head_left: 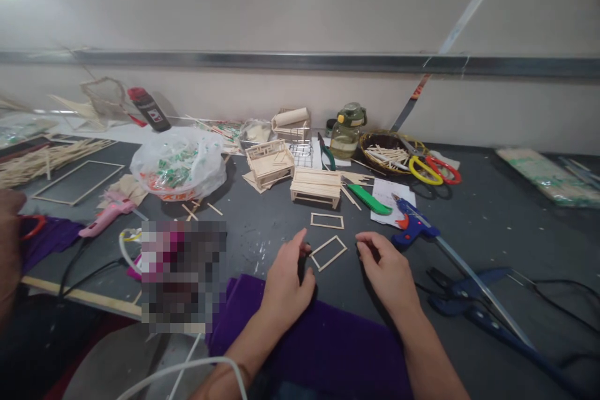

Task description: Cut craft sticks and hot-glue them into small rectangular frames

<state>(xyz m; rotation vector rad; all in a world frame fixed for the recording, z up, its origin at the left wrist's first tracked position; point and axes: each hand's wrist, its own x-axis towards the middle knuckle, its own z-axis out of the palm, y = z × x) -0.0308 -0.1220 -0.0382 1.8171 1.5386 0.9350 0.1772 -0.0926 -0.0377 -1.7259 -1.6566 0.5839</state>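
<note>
My left hand (287,278) rests on the dark table with its fingertips pinched at the left corner of a small rectangular frame of thin wooden sticks (329,253). My right hand (387,269) lies just right of that frame, fingers curled in, not touching it; what it holds, if anything, is hidden. A second small stick frame (327,220) lies flat just behind. Beyond it stand a little stick bench (315,186) and another stick model (270,162). A blue glue gun (413,227) sits close to my right hand.
A green cutter (369,199), yellow and red scissors (434,169), a basket of sticks (388,149), a jar (347,131) and a plastic bag (180,162) crowd the back. A pink glue gun (107,214) lies left. Purple cloth (328,344) covers the near edge. Another person's hand (9,250) shows far left.
</note>
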